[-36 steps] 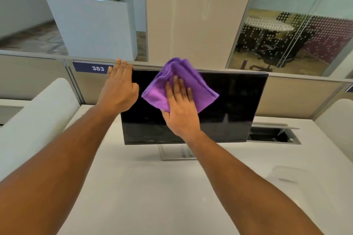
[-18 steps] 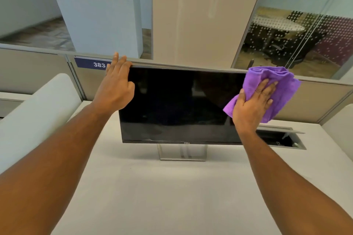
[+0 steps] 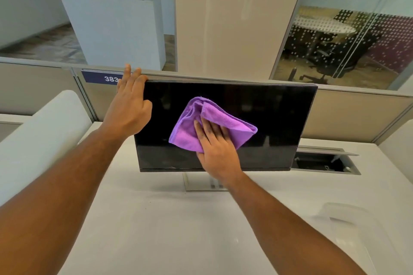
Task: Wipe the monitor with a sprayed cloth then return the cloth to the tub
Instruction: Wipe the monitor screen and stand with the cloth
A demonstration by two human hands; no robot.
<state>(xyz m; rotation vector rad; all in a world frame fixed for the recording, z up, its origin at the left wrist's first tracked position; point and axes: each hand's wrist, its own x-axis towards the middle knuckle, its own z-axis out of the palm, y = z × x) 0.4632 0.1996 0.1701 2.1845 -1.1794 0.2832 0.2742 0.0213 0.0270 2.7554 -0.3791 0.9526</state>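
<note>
A black monitor (image 3: 277, 118) stands on a silver stand (image 3: 196, 183) on the white desk (image 3: 178, 230). My left hand (image 3: 128, 109) grips the monitor's top left corner, fingers over the top edge. A folded purple cloth (image 3: 214, 125) lies flat against the left-centre of the screen. My right hand (image 3: 218, 147) presses on it with fingers spread. A clear plastic tub (image 3: 362, 230) sits on the desk at the lower right, faint and partly cut off by the frame.
An open cable hatch (image 3: 324, 162) is sunk into the desk right of the monitor. A beige partition (image 3: 357, 116) with a "383" label (image 3: 100, 78) runs behind. A white curved divider (image 3: 42, 131) stands at the left.
My right hand has swept the cloth from the screen's upper right edge back to the left-centre and lower. My left hand has stayed on the top left corner.
</note>
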